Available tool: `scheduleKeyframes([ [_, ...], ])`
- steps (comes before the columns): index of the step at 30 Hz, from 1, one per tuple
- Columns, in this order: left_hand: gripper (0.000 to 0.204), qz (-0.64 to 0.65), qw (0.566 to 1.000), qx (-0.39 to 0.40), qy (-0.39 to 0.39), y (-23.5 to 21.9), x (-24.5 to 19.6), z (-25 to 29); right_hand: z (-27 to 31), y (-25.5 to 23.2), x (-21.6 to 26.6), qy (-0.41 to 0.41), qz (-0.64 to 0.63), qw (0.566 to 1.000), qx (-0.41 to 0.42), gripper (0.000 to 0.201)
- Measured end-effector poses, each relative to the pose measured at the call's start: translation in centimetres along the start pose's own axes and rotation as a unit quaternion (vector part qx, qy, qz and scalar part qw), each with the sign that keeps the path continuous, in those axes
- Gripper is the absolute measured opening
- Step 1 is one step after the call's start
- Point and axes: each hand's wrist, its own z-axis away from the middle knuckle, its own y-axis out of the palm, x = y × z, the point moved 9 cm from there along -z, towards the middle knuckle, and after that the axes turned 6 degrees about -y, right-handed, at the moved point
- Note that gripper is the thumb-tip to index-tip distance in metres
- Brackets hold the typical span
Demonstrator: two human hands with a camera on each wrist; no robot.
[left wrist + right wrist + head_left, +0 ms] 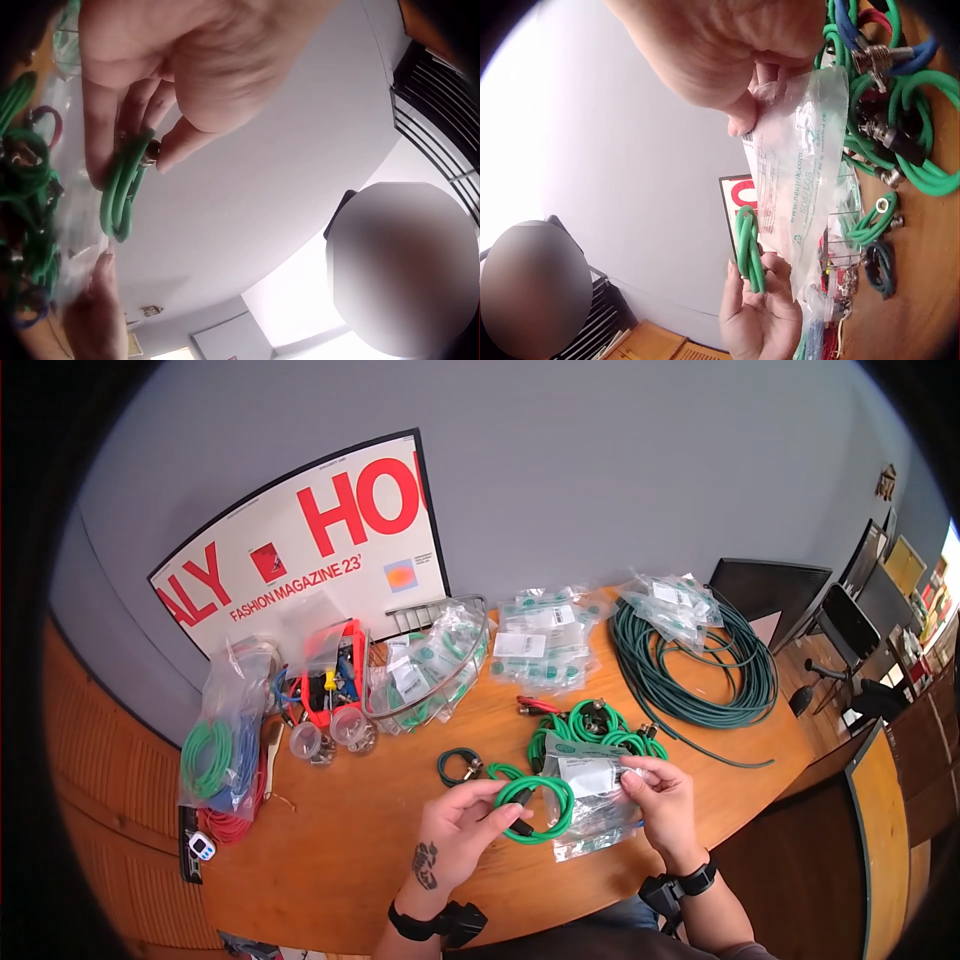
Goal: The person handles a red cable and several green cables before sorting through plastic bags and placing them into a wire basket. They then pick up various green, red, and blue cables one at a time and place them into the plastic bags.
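Note:
My left hand (452, 838) pinches a small coil of green cable (569, 812) between thumb and fingers, with black sleeves on part of it. In the left wrist view the coiled cable (118, 201) hangs from the fingertips, and a metal connector shows by the thumb. A clear plastic bag (592, 822) with a white label is pinched at its upper right by my right hand (664, 806). Green print runs along the bag (802, 180) in the right wrist view. Coil and bag are side by side, overlapping in the head view.
Behind the bag lies a pile of green cables (600, 712) with metal connectors. A small dark coiled cable (446, 765) is left of it. Farther back are a wire basket (485, 650) of bagged items, stacked bags (540, 622) and a large dark green cable coil (690, 705).

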Motion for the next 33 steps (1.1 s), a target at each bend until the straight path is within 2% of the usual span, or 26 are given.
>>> scheduleKeyframes([
  [7, 0.026, -0.04, 0.997, -0.054, 0.044, -1.8, -1.4, 1.4, 0.5, 2.1, -2.0, 0.043, -0.127, 0.991, 0.026, 0.023],
  [14, 0.027, -0.027, 0.997, -0.051, 0.047, -2.0, -1.5, 1.9, 1.3, 4.2, -2.5, 0.083, -0.138, 0.985, 0.062, 0.022],
  [16, 0.026, -0.025, 0.997, -0.05, 0.05, -2.1, -1.6, 1.9, 1.4, 4.1, -2.7, 0.087, -0.055, 0.992, 0.071, 0.025],
  [17, 0.026, -0.024, 0.997, -0.05, 0.049, -2.2, -1.5, 2.0, 1.5, 4.2, -2.7, 0.088, -0.055, 0.992, 0.07, 0.025],
  [19, 0.026, -0.026, 0.996, -0.053, 0.066, -2.5, -1.6, 2.0, 1.6, 5.4, -1.4, 0.037, 0.011, 0.994, 0.103, 0.029],
  [20, 0.026, -0.025, 0.996, -0.053, 0.066, -2.7, -1.5, 2.0, 1.8, 5.9, -0.9, 0.037, 0.011, 0.994, 0.103, 0.029],
  [22, 0.025, -0.037, 0.995, -0.083, 0.037, -3.5, -0.9, 1.9, 2.1, 7.1, 0.6, 0.0, 0.063, 0.991, 0.119, 0.034],
  [23, 0.025, -0.036, 0.995, -0.084, 0.037, -3.6, -0.6, 1.8, 2.5, 7.0, -0.1, 0.041, 0.074, 0.988, 0.132, 0.041],
  [24, 0.024, -0.034, 0.996, -0.081, 0.031, -3.7, -0.2, 1.6, 2.6, 7.2, 0.0, 0.042, 0.074, 0.988, 0.132, 0.041],
  [26, 0.024, -0.032, 0.996, -0.078, 0.024, -3.7, 0.3, 1.5, 2.7, 8.6, 1.5, -0.057, 0.126, 0.976, 0.166, 0.049],
  [27, 0.024, -0.032, 0.997, -0.074, 0.005, -3.6, 0.7, 1.5, 2.8, 8.9, 1.5, -0.078, 0.165, 0.963, 0.2, 0.061],
  [28, 0.023, -0.033, 0.997, -0.069, -0.013, -3.5, 1.1, 1.4, 2.9, 8.9, 1.5, -0.077, 0.165, 0.963, 0.2, 0.061],
  [31, 0.022, 0.003, 0.998, -0.051, -0.023, -3.6, 2.2, 1.2, 3.5, 10.6, 2.5, -0.082, 0.19, 0.947, 0.244, 0.085],
  [33, 0.023, 0.017, 0.998, -0.044, -0.037, -3.6, 2.6, 1.1, 3.7, 11.0, 2.7, -0.086, 0.187, 0.947, 0.247, 0.086],
])
